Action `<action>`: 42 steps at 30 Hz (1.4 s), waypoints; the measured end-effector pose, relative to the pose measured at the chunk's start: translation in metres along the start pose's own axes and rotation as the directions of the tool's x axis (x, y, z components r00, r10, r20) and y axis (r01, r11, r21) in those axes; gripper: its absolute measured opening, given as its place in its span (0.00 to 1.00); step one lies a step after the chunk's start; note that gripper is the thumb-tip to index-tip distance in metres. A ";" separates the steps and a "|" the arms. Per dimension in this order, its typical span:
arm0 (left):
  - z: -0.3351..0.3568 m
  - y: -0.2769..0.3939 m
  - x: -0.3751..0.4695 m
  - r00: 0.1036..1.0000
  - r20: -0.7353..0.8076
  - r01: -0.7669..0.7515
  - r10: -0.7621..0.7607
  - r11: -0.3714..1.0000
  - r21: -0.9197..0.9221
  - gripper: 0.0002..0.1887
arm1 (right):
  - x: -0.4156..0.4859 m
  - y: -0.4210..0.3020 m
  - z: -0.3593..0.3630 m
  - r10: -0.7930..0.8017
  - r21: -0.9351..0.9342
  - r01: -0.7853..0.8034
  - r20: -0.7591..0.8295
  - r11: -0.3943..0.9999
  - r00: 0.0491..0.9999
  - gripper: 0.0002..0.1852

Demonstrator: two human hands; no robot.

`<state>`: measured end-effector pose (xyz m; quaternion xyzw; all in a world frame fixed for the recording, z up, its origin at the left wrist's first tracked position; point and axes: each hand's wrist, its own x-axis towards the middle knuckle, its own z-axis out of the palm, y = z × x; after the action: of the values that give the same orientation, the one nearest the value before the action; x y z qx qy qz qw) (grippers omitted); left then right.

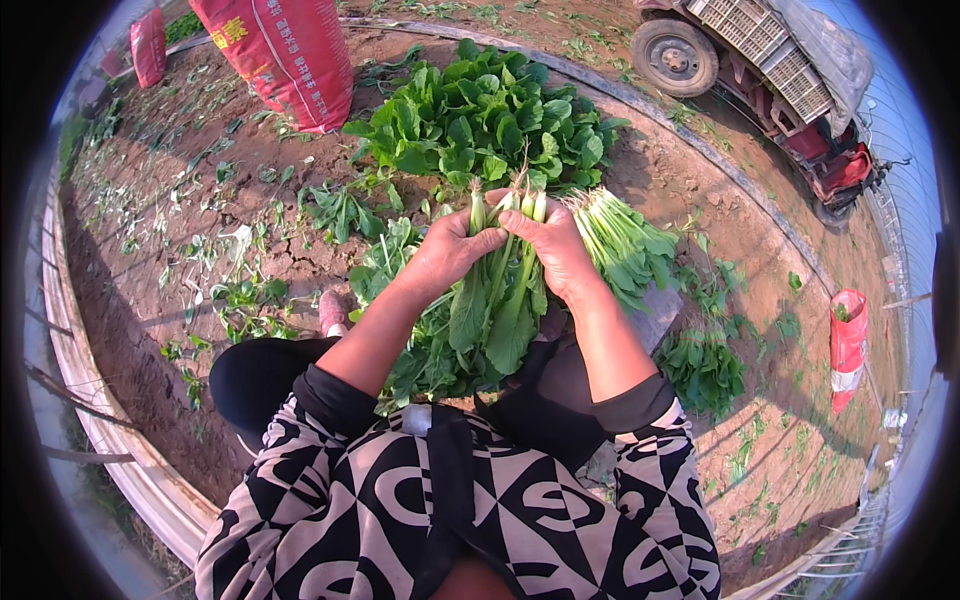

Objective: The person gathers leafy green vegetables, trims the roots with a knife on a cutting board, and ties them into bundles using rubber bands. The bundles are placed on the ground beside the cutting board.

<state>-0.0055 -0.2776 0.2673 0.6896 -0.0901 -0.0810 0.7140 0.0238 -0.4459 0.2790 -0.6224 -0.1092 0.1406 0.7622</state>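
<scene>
Both my hands hold leafy green vegetable plants (517, 300) in front of me, with the pale stem bases and thin roots up and the leaves hanging towards my lap. My left hand (452, 246) grips stems on the left side. My right hand (550, 241) has its thumb pressed across the stems near the root ends. Just right of my right hand lies a pile of greens with pale stems (624, 244), their root ends lined up. Beyond my hands stands a dense mass of upright green leaves (487, 112). More loose greens (420, 367) lie below the held plants, between my legs.
A large red sack (300, 60) bearing writing stands at the upper left. A bundle of greens (703, 367) lies on the soil at my right. A smaller red sack (847, 337) is farther right. A vehicle with plastic crates (765, 45) stands at the upper right. Loose leaves litter the soil.
</scene>
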 end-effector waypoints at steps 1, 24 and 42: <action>0.002 0.001 -0.001 1.000 0.010 -0.001 0.001 1.000 -0.029 0.23 | -0.002 -0.001 0.002 -0.007 0.046 0.007 -0.008 0.999 1.000 0.15; 0.016 -0.009 0.002 0.997 -0.053 -0.015 0.047 0.870 0.493 0.26 | 0.000 0.003 -0.005 0.065 0.092 -0.057 -0.085 0.994 0.994 0.10; 0.022 -0.001 -0.007 0.914 -0.219 -0.117 0.340 0.740 0.662 0.19 | -0.008 -0.001 0.000 0.137 0.304 -0.121 -0.032 0.945 0.990 0.14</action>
<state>-0.0174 -0.2970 0.2671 0.8767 -0.0779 0.1589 0.4473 0.0166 -0.4483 0.2802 -0.5083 -0.0253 0.1888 0.8399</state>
